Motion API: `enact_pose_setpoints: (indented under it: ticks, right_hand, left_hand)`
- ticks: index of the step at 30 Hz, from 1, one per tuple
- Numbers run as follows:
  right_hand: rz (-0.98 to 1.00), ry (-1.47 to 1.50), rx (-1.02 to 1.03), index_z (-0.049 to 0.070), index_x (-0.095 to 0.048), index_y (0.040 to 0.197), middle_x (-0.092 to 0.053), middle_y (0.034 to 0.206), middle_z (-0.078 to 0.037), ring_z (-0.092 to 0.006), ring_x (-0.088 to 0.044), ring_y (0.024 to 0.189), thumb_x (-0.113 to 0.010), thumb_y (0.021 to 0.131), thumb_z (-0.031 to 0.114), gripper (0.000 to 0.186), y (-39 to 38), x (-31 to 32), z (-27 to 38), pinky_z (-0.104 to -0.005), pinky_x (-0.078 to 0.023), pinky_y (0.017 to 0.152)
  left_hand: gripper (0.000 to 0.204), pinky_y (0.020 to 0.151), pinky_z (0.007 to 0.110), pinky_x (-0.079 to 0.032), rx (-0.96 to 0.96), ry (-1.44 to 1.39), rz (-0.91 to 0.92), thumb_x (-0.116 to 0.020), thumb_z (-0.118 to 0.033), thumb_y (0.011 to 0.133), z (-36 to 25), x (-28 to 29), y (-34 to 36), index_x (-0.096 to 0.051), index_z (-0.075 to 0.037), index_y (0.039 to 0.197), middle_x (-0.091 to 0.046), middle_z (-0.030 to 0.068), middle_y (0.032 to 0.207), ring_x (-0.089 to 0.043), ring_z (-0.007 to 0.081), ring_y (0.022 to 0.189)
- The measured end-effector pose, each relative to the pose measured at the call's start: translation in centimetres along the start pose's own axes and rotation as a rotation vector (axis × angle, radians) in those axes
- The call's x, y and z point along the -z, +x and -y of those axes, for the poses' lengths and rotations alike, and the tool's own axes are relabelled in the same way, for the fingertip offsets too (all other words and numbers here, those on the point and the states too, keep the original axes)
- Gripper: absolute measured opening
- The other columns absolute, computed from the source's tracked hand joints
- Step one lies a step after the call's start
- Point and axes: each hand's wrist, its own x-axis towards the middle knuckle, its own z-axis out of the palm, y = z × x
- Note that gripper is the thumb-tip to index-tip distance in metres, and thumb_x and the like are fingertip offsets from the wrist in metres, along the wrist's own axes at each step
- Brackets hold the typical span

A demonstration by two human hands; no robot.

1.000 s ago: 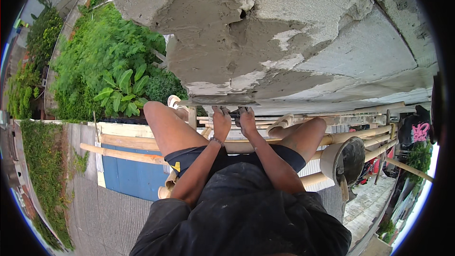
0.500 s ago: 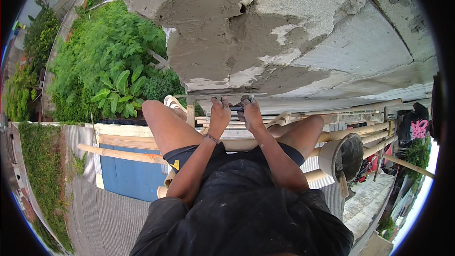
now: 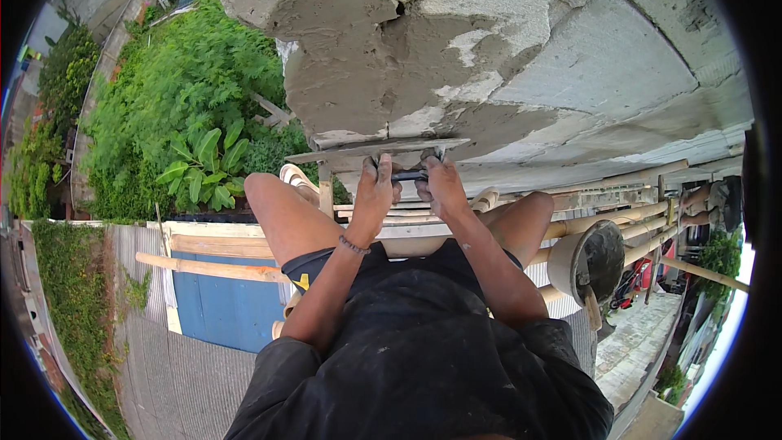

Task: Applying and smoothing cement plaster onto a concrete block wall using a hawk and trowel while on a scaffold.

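A long, thin plastering float [image 3: 383, 148] lies edge-on along the lower part of a wall [image 3: 358, 73] smeared with wet grey mortar. Both my hands are closed on its dark handle. My left hand [image 3: 375, 191], with a bracelet at the wrist, grips the left end, thumb up toward the blade. At the other end is my right hand [image 3: 441, 187], its fingers wrapped round and stained grey. The blade's face is turned away, so I cannot tell how fully it touches the wall.
Bamboo poles [image 3: 213, 266] form scaffolding around my legs. A mortar bucket [image 3: 562, 265] with a wooden-handled tool [image 3: 592, 310] stands at my right. Another person [image 3: 717, 205] is at the far right. Trees [image 3: 187, 73] and a corrugated roof [image 3: 195, 383] lie below.
The float has moved up along the wall and slightly right, its right end now higher. Both hands have gone with it, still gripping. The person at the far right has shifted posture.
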Motion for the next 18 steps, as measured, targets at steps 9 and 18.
enact_pose_setpoints:
  ticks: [9,18]
  right_hand:
    - [0.108,0.091,-0.057,0.009,-0.04,0.08,-0.036,0.061,-0.001,-0.0079,-0.032,0.042,-0.038,0.087,0.013,0.009,-1.5,0.0,2.4,-0.0213,-0.021,0.035]
    - [0.139,0.082,0.024,0.005,-0.042,0.081,-0.035,0.058,-0.001,-0.0075,-0.03,0.039,-0.039,0.087,0.012,0.01,-5.3,-1.7,7.5,-0.0218,-0.02,0.035]
  left_hand:
    - [0.04,0.041,0.018,-0.03,-0.103,-0.154,0.022,-0.039,-0.038,0.092,-2.7,-1.2,-1.8,-0.043,0.001,0.099,-0.059,0.012,0.085,-0.036,0.0057,0.046]
    - [0.041,0.039,0.017,-0.028,-0.169,-0.199,0.103,-0.043,-0.042,0.089,-8.4,-2.6,-4.2,-0.042,-0.001,0.095,-0.06,0.0151,0.086,-0.036,0.0064,0.044]
